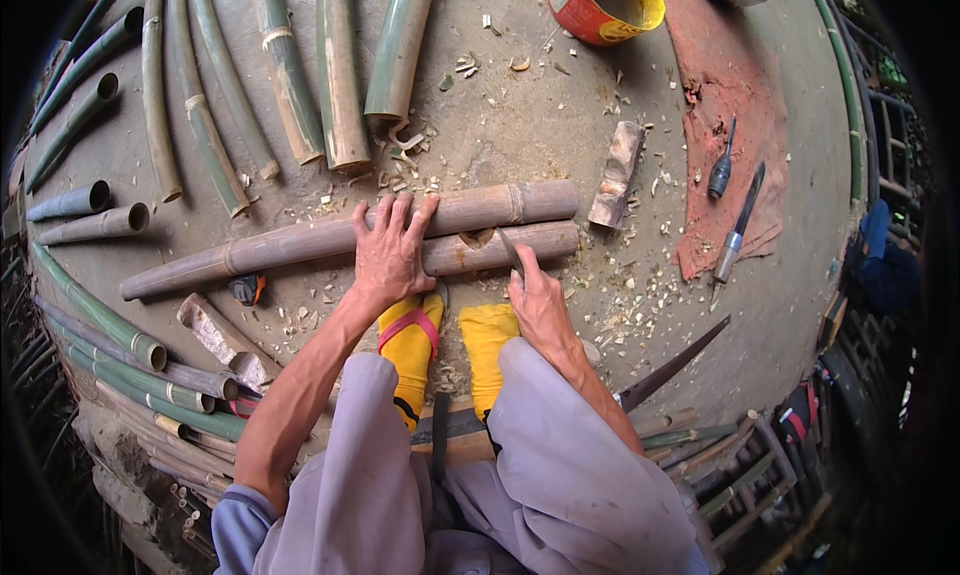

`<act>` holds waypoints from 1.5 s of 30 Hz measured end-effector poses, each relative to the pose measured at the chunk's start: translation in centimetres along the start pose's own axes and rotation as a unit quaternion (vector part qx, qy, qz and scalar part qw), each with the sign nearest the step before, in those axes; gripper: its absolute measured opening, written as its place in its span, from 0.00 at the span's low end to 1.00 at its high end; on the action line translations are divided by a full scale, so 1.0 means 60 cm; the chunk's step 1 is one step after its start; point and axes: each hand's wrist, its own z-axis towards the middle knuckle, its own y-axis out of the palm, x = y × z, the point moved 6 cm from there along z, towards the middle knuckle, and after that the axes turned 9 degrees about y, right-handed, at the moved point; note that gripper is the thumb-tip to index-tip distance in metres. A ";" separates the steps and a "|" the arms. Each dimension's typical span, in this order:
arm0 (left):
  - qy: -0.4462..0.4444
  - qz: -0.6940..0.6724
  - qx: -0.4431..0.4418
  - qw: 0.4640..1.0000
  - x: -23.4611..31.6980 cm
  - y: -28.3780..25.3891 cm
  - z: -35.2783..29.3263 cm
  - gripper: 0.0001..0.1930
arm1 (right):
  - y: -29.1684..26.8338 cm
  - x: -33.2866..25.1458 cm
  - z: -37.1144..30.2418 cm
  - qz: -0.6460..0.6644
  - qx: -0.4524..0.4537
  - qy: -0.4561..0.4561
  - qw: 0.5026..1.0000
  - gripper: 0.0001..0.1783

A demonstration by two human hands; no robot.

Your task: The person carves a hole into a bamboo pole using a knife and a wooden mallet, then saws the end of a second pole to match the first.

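Two bamboo lengths lie side by side before my feet: a long tapering pole (290,249) and a shorter bamboo piece (530,245) with a notch cut in its upper side. My left hand (392,247) presses down with spread fingers curved over the long pole; its heel lies by the short piece's left end. Closed round a small knife (512,255), my right hand (540,300) is just nearer me than the short piece. The dark blade points up to the piece beside the notch; its handle is hidden in my fist.
A carved bamboo block (616,175) and pale chips lie to the right. Beyond, a red cloth (735,225) bears an awl (720,170) and a knife-like tool (742,225). A saw blade (680,363) is beside my right knee. Bamboo poles (285,70) and a red-yellow bucket (600,15) stand farther off.
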 end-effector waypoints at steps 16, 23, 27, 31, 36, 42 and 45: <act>0.004 0.002 0.003 1.000 0.001 -0.005 -0.001 0.63 | -0.002 -0.003 0.001 0.015 -0.022 0.019 0.999 0.22; 0.009 -0.003 0.015 1.000 0.004 -0.007 0.000 0.62 | 0.001 0.000 0.002 0.017 -0.003 -0.006 1.000 0.21; 0.006 0.003 0.002 1.000 0.004 -0.005 -0.001 0.62 | -0.006 -0.013 0.005 0.000 -0.020 0.002 1.000 0.20; 0.008 0.005 0.000 1.000 0.002 -0.003 0.001 0.62 | -0.033 -0.043 0.002 0.081 -0.003 -0.013 0.997 0.20; 0.006 -0.004 0.015 1.000 0.001 -0.005 0.000 0.62 | -0.041 -0.110 -0.009 0.157 0.020 -0.029 0.987 0.20; 0.003 0.000 0.017 1.000 0.002 -0.008 0.002 0.62 | 0.000 -0.011 -0.035 0.122 0.063 0.025 0.990 0.22; 0.004 0.001 0.012 1.000 0.000 -0.003 -0.001 0.62 | 0.006 0.002 -0.032 0.079 0.021 0.054 0.995 0.22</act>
